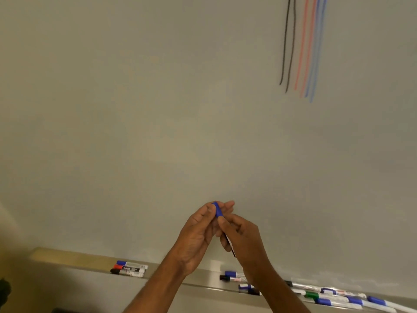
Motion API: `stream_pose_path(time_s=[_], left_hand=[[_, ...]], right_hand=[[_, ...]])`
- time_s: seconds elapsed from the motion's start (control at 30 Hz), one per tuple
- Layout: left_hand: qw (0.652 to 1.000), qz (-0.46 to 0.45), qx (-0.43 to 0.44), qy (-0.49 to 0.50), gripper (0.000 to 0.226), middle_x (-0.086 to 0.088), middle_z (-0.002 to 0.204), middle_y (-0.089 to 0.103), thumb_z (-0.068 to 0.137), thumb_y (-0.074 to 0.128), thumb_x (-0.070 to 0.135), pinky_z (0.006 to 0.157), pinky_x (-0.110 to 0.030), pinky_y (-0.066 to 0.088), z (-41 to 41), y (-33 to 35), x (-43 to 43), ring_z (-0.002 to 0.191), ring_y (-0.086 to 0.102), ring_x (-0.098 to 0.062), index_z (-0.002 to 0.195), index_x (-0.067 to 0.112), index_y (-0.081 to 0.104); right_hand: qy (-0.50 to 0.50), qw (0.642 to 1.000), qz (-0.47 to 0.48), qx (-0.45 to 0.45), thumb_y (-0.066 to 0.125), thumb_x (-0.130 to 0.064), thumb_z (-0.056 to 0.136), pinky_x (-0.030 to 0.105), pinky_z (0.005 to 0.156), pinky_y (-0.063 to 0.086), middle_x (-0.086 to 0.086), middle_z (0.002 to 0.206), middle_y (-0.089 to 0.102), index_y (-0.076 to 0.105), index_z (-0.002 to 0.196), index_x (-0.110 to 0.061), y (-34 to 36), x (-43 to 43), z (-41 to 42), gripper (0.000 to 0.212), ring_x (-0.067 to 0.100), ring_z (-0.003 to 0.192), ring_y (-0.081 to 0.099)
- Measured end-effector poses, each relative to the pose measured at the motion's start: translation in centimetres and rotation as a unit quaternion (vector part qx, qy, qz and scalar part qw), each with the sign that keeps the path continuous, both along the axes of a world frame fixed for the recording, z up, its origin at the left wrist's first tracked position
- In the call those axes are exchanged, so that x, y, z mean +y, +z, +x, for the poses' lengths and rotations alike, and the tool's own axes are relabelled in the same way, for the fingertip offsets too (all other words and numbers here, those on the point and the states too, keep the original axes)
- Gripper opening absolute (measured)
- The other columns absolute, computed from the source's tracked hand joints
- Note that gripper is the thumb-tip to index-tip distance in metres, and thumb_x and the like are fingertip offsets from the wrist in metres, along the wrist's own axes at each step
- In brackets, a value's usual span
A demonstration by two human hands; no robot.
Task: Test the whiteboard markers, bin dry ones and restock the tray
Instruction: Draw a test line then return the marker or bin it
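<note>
Both hands meet low in front of the whiteboard (158,109). My left hand (198,233) pinches the blue cap (218,210) of a marker between thumb and fingers. My right hand (243,238) grips the marker's barrel (230,245), which runs down and right from the cap and is mostly hidden by the fingers. Whether cap and barrel are joined or apart is not visible. The metal tray (198,282) runs along the board's lower edge.
Three markers, blue, red and black (129,268), lie on the tray at left. More markers (232,276) lie behind my right forearm, and several (338,298) at right. Black, red and blue test lines (302,48) mark the board's upper right.
</note>
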State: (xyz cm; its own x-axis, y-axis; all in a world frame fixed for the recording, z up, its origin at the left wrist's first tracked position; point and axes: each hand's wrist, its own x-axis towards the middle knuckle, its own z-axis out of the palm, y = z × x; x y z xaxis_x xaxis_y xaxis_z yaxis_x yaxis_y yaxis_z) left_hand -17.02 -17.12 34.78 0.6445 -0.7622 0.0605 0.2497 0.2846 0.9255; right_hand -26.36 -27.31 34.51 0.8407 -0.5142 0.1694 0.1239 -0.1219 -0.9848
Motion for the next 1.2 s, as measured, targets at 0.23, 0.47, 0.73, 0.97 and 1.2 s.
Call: stream_pose_path(time_s=[0.23, 0.47, 0.73, 0.97, 1.2], left_hand=[[0.999, -0.024, 0.002, -0.035, 0.039, -0.017, 0.133, 0.067, 0.106, 0.044, 0.025, 0.118, -0.044, 0.037, -2.2, 3.6, -1.4, 0.131, 0.06, -0.026, 0.129, -0.005, 0.056], [0.999, -0.045, -0.006, -0.021, 0.036, -0.019, 0.126, 0.071, 0.101, 0.051, 0.028, 0.114, -0.046, 0.041, -3.6, 6.1, -2.6, 0.125, 0.065, -0.027, 0.122, 0.0, 0.06], [0.997, -0.071, 0.002, -0.009, 0.032, -0.024, 0.119, 0.072, 0.099, 0.053, 0.027, 0.088, -0.04, 0.057, -4.4, 8.0, -4.3, 0.118, 0.068, -0.034, 0.114, 0.001, 0.062], [0.991, -0.101, 0.001, 0.083, 0.036, -0.021, 0.116, 0.074, 0.094, 0.059, 0.029, 0.101, -0.051, 0.053, -2.0, 10.9, -4.6, 0.113, 0.071, -0.032, 0.114, -0.001, 0.062], [0.936, -0.07, -0.265, 0.219, 0.019, 0.004, 0.106, 0.078, 0.103, 0.056, 0.025, 0.094, -0.029, 0.058, -2.2, 13.0, -5.5, 0.105, 0.073, -0.012, 0.117, 0.018, 0.068]], right_hand=[[-0.009, 0.999, 0.038, -0.02, 0.054, -0.031, 0.1, 0.02, 0.04, 0.028, 0.009, 0.057, 0.048, 0.062, 0.08, 0.005, 3.3, -0.5, -2.0, 0.042, 0.011, 0.044, 0.035], [-0.053, 0.997, 0.034, -0.048, 0.057, -0.032, 0.099, 0.019, 0.04, 0.027, 0.009, 0.053, 0.043, 0.061, 0.07, 0.001, 5.8, -1.0, -3.1, 0.044, 0.011, 0.043, 0.031], [-0.093, 0.993, 0.015, -0.065, 0.059, -0.035, 0.097, 0.019, 0.041, 0.028, 0.009, 0.053, 0.042, 0.064, 0.06, -0.012, 7.7, -1.6, -3.7, 0.044, 0.011, 0.043, 0.031], [-0.125, 0.99, 0.03, -0.057, 0.06, -0.04, 0.095, 0.021, 0.042, 0.027, 0.008, 0.053, 0.045, 0.071, 0.074, -0.007, 7.7, -2.0, -5.1, 0.04, 0.012, 0.045, 0.032], [-0.097, 0.985, -0.021, -0.145, 0.05, -0.019, 0.103, 0.028, 0.052, 0.036, 0.008, 0.086, 0.071, 0.065, 0.121, -0.034, 12.7, -4.4, -6.1, 0.029, 0.018, 0.061, 0.047]])
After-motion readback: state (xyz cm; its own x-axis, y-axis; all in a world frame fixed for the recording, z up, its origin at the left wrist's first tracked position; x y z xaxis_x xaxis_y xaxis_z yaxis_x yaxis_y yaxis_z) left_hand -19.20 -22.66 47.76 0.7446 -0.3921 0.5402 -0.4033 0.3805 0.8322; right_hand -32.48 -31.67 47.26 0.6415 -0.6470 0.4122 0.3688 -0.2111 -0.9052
